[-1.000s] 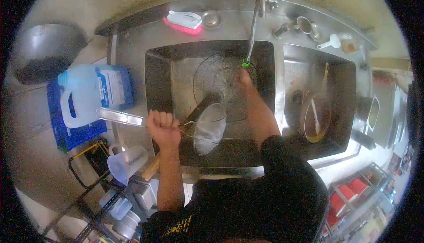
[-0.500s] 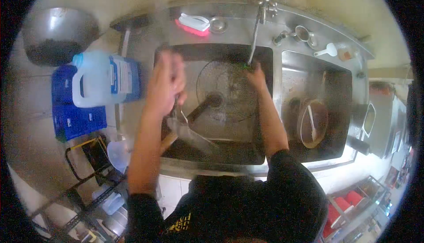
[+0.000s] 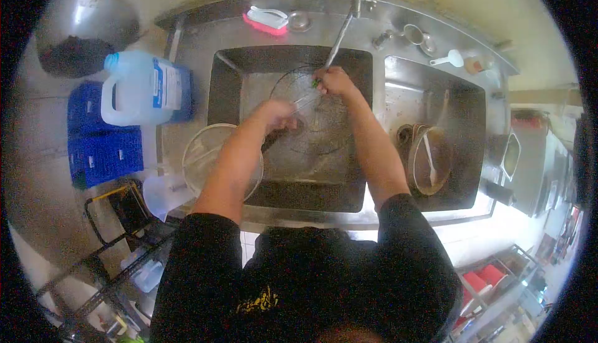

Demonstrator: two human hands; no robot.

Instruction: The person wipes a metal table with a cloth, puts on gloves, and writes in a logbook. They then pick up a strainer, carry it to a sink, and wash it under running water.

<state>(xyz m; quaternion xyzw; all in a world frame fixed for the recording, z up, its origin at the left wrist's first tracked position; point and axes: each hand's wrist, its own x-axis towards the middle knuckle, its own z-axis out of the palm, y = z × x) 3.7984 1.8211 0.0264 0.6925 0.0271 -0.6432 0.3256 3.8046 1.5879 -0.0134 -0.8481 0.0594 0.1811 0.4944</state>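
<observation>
My right hand (image 3: 336, 81) is closed round a small green scrubber (image 3: 316, 84) at the end of the tap's spout (image 3: 338, 42). Beside it, my left hand (image 3: 278, 114) is blurred, its fingers curled. A thin pale streak (image 3: 305, 100) runs between the two hands; I cannot tell whether it is a utensil the left hand holds or water. Under my left forearm, a round strainer (image 3: 194, 156) lies over the sink's left rim, its dark handle (image 3: 272, 138) reaching beneath the left hand. A large wire-mesh round (image 3: 317, 147) lies in the left basin (image 3: 299, 196).
In the right basin (image 3: 464, 181) stands a brown pot (image 3: 439, 178) with a white spoon (image 3: 430, 156). A pink-bristled brush (image 3: 266, 18) and a white scoop (image 3: 450, 60) sit on the back ledge. To the left are a big jug (image 3: 134, 94), blue crates (image 3: 103, 156) and a steel bowl (image 3: 87, 22).
My left hand has moved right and towards the tap, next to the right hand. The metal utensil under it no longer shows there. The strainer's round head has come into sight at left.
</observation>
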